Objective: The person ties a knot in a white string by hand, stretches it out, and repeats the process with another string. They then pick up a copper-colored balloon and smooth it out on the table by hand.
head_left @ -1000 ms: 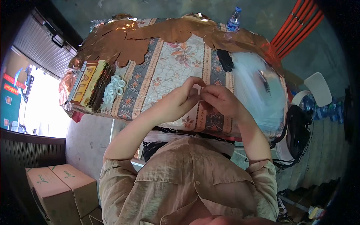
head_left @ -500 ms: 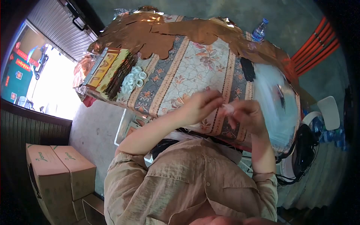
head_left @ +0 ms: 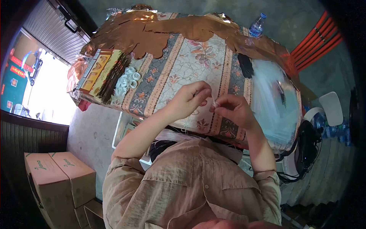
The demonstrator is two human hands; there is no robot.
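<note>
Over the front of the patterned tablecloth [head_left: 190, 68], my left hand [head_left: 190, 100] and my right hand [head_left: 237, 111] meet fingertip to fingertip. Pinched between them is a small, thin white strip [head_left: 214, 103], mostly covered by the fingers. Both hands are closed, thumbs against the index fingers. A cluster of rolled white flowers [head_left: 127, 81] lies on the cloth to the left. To the right of my right hand spreads a pile of translucent white strips [head_left: 270, 103], with a black bundle [head_left: 246, 65] at its upper left.
A stack of printed cards [head_left: 101, 74] stands at the table's left end. Copper-coloured foil [head_left: 152, 36] covers the far edge, near a water bottle [head_left: 257, 26]. Cardboard boxes [head_left: 57, 171] sit on the floor at left. A black bag [head_left: 307, 149] is at right.
Both hands have shifted slightly left, and their fingertips have come together. The white material looped at my right fingers now shows as a small strip between both hands. The view has shifted slightly.
</note>
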